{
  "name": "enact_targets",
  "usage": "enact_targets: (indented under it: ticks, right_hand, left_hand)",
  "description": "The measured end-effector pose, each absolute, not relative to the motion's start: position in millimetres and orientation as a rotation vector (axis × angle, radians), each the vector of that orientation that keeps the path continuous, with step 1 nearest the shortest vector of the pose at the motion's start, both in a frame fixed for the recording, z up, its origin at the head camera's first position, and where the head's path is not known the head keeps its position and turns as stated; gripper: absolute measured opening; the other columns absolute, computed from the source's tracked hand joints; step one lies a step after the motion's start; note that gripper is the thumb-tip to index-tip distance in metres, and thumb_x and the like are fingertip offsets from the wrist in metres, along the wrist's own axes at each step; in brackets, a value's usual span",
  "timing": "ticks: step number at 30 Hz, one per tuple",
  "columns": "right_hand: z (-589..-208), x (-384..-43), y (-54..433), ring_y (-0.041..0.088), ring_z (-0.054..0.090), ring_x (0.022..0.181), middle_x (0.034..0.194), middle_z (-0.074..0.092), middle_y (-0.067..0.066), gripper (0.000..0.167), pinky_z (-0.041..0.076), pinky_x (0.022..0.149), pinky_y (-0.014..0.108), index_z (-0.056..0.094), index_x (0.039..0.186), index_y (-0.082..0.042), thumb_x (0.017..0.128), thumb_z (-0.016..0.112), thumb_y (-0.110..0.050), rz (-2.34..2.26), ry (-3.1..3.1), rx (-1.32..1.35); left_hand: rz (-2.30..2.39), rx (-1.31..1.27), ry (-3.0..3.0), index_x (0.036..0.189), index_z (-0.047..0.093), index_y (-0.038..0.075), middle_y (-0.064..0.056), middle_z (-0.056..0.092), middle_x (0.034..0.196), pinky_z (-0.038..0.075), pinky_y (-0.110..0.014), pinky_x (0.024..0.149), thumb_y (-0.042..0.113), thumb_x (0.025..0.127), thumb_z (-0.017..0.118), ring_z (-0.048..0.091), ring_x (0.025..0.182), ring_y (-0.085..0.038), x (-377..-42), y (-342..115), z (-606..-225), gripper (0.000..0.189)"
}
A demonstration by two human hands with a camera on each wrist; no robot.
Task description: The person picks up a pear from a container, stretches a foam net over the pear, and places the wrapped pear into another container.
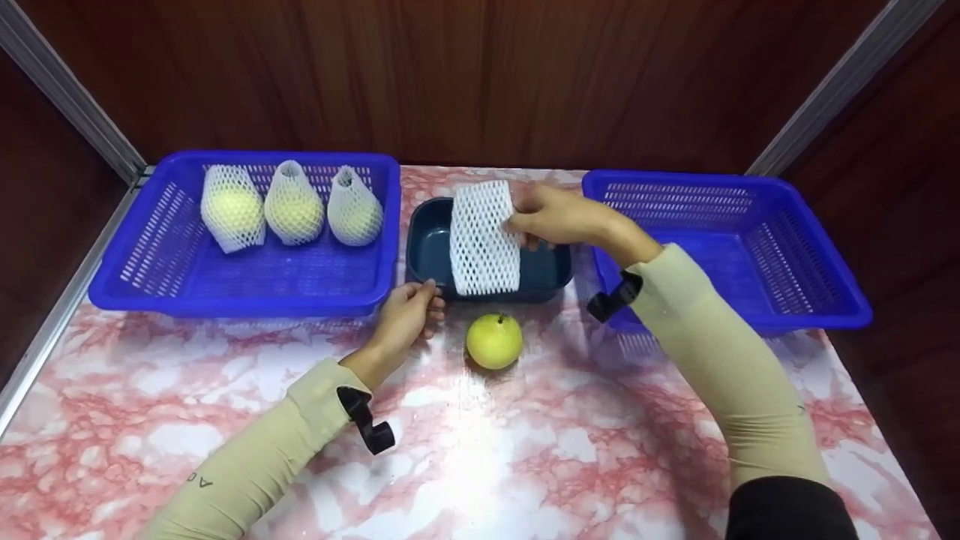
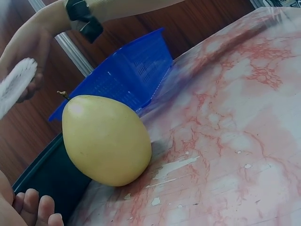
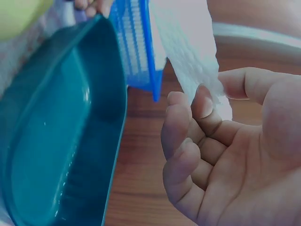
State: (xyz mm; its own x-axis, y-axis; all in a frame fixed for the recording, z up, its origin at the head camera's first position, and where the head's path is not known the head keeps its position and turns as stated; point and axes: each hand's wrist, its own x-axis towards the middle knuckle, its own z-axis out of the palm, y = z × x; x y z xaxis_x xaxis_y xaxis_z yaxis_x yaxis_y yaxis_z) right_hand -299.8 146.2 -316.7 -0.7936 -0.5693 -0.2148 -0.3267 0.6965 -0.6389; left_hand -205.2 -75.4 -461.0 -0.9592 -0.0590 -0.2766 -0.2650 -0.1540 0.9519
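Observation:
My right hand (image 1: 551,214) pinches a white foam fruit net (image 1: 485,238) by its right edge, between thumb and fingers. The flattened net hangs above a dark teal plastic box (image 1: 545,276). At the box's front left corner, my left hand (image 1: 409,315) grips the rim, its fingers (image 2: 31,202) curled beside the outer wall. A bare yellow-green pear (image 1: 494,341) with a short stem sits on the table in front of the box, right of the left hand. In the right wrist view, the box (image 3: 70,127) lies left of the hand (image 3: 235,141) and the net.
A blue basket (image 1: 247,304) at the left holds several pears (image 1: 294,214) in white foam nets. Another blue basket (image 1: 697,247) stands at the right, beside the right forearm. Dark wooden panels (image 1: 480,82) enclose the back and sides of the red-and-white marbled table (image 1: 465,465).

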Motion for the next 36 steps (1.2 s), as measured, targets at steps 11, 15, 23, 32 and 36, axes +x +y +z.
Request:
enact_targets:
  ticks: [11, 15, 23, 32, 36]
  right_hand:
    - [-316.0, -264.6, 158.3, 0.013, 0.053, 0.062, 0.073, 0.061, 0.002, 0.021, 0.044, 0.054, 0.023, 0.063, 0.083, -0.01, 0.1, 0.06, -0.021, -0.837, 2.43, -0.778]
    - [-317.4, -256.4, 164.7, 0.011, 0.052, 0.062, 0.072, 0.06, 0.001, 0.02, 0.043, 0.053, 0.022, 0.063, 0.082, -0.01, 0.1, 0.061, -0.019, -0.829, 2.397, -0.823]
    - [-317.6, -243.7, 174.0, 0.009, 0.058, 0.062, 0.076, 0.066, 0.002, 0.018, 0.042, 0.05, 0.02, 0.068, 0.091, -0.005, 0.1, 0.061, -0.018, -0.807, 2.313, -0.857]
    - [-315.2, -227.6, 168.7, 0.012, 0.054, 0.064, 0.071, 0.059, -0.002, 0.02, 0.043, 0.054, 0.021, 0.063, 0.081, -0.01, 0.099, 0.063, -0.019, -0.759, 2.289, -0.965]
    - [-314.5, -223.6, 167.1, 0.011, 0.052, 0.063, 0.07, 0.058, -0.003, 0.02, 0.043, 0.055, 0.021, 0.064, 0.082, -0.009, 0.099, 0.063, -0.018, -0.776, 2.283, -0.975]
  left_hand:
    - [2.226, -0.153, 2.115, 0.111, 0.06, -0.007, -0.013, 0.063, 0.089, 0.047, -0.023, 0.049, 0.02, 0.11, 0.045, 0.058, 0.068, -0.017, -196.1, -72.2, -443.7, 0.031]
    - [2.256, 0.023, 2.143, 0.115, 0.055, -0.007, -0.023, 0.062, 0.1, 0.049, -0.023, 0.05, 0.015, 0.111, 0.039, 0.059, 0.071, -0.018, -190.8, -66.9, -434.3, 0.027]
    - [2.298, 0.324, 2.424, 0.119, 0.057, -0.007, -0.018, 0.061, 0.115, 0.053, -0.027, 0.076, 0.009, 0.108, 0.046, 0.06, 0.102, -0.03, -185.5, -62.4, -412.3, 0.023]
    - [2.111, 0.754, 2.629, 0.127, 0.064, -0.002, -0.012, 0.063, 0.123, 0.049, -0.03, 0.079, 0.011, 0.107, 0.051, 0.056, 0.104, -0.02, -185.8, -60.8, -398.5, 0.027]
    - [2.061, 0.709, 2.584, 0.122, 0.067, -0.001, -0.009, 0.064, 0.112, 0.047, -0.027, 0.072, 0.014, 0.106, 0.054, 0.055, 0.094, -0.018, -184.2, -60.7, -398.5, 0.025]
